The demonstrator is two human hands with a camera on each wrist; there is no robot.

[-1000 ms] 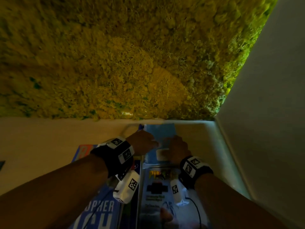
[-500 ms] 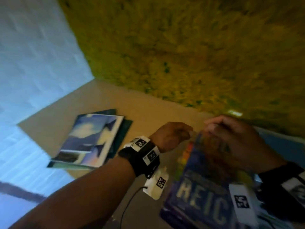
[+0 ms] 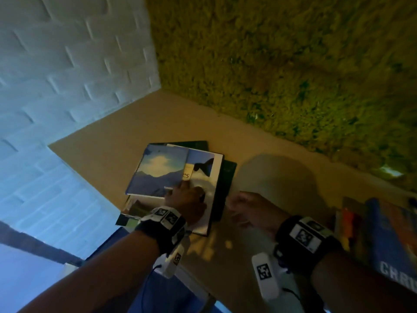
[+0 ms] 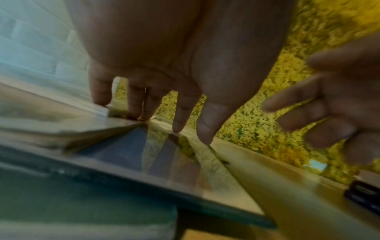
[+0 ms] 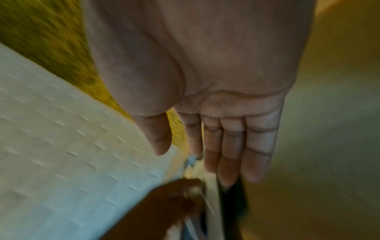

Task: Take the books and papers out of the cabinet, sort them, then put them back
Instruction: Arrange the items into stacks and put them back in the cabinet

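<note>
A stack of books lies on the tan cabinet top (image 3: 126, 141) at the left. Its top book has a sky and mountain cover (image 3: 158, 170) and sits askew on a larger white-edged book (image 3: 206, 175), with dark green books (image 3: 226, 177) beneath. My left hand (image 3: 185, 190) rests its straight fingertips (image 4: 176, 128) on the near corner of that top book (image 4: 86, 128). My right hand (image 3: 242, 206) hovers just right of the stack with fingers extended (image 5: 226, 155) and holds nothing.
A second pile with a blue hardback (image 3: 388, 240) lies at the right edge. A moss-covered wall (image 3: 282, 64) runs behind the cabinet top and a white brick wall (image 3: 67, 64) closes the left side. Bare tan surface lies between the two piles.
My gaze swung left. The left hand went from the right pile to the left stack and now touches its top book. The right hand let go of the blue book and followed, empty.
</note>
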